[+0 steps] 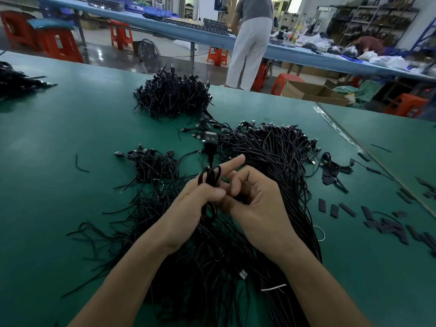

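Head view, single cam.

Item in hand: coiled USB cable (209, 177), black, held above the green bench mat (70, 138), over the near heap. Its USB plug (210, 139) sticks up from the coil; plug blurred, markings not legible.

L hand (200, 199): grips coil at mid-length, thumb pressed across it, forefinger stretched out toward upper right. Loops show above and below the fist.

R hand (256, 204): fingers curled in tight, tips meet the coil's waist next to L thumb; narrow pinch. What sits betw. the fingertips is hidden.

Bench stock:
- Loose cable heap (271, 156), black, large, runs under both forearms to the near edge; plugs fanned along its far side.
- Small pile of coiled cables (153, 161), left of hands.
- Far pile of bundled cables (173, 95), well apart, toward the back edge.
- Short black strips (335, 210) scattered at right, approx. two dozen, flat.
- White tie (273, 287) lying on the heap near the R forearm.

Bkgd: person standing (252, 43) at a blue bench (165, 27); orange stools (56, 43); open cardboard box (311, 90). Any writing there is too small to read.
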A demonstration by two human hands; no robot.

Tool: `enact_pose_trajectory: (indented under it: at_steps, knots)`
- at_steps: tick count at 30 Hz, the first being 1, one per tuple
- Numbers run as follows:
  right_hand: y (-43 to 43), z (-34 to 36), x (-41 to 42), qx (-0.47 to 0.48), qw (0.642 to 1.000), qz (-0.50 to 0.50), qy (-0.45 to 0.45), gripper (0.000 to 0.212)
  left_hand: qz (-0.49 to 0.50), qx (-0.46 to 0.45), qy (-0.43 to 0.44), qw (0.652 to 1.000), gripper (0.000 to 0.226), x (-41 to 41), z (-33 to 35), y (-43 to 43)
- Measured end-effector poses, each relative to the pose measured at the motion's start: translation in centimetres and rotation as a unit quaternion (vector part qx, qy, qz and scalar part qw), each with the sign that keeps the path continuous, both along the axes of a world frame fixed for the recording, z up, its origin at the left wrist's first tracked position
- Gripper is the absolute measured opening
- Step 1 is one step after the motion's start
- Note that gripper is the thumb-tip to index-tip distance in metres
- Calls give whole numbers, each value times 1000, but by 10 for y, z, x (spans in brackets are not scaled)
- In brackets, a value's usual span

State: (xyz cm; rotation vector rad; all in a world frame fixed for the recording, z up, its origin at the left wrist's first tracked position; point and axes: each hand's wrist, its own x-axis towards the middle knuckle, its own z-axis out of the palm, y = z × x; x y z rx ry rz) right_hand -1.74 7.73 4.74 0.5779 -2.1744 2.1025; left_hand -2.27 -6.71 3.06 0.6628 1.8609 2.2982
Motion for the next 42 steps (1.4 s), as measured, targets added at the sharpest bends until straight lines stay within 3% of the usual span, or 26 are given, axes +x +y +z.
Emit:
enact_pose_trajectory:
  at_steps: [7,12,15,21,28,31,33,39,42]
  knots:
    - [11,-11,-6,70,985,-155,-2,33,78,-169,121,975,63,4,-6,11]
    - [22,-11,-11,1,969,-245,-22,42,184,-238,188,935,43,7,-11,17]
    - [23,-12,-11,4,958,-288,-1,48,189,-259,218,922,40,8,-14,19]
    - [19,-10,-8,30,947,-315,49,46,126,-253,200,938,49,6,-17,16]
    - [10,-6,-3,35,952,-284,109,40,88,-305,128,940,60,5,-16,19]
    - [6,-3,-3,26,954,-277,110,42,47,-210,57,975,56,5,-14,21]
    - [3,-2,-4,26,958,-267,105,46,69,-149,22,986,61,4,-12,21]
    - [-1,-8,-3,45,966,-224,117,44,88,-47,-143,985,82,-3,-8,21]
    - [-2,-14,-2,74,964,-207,148,42,93,15,-237,967,70,-5,-7,17]
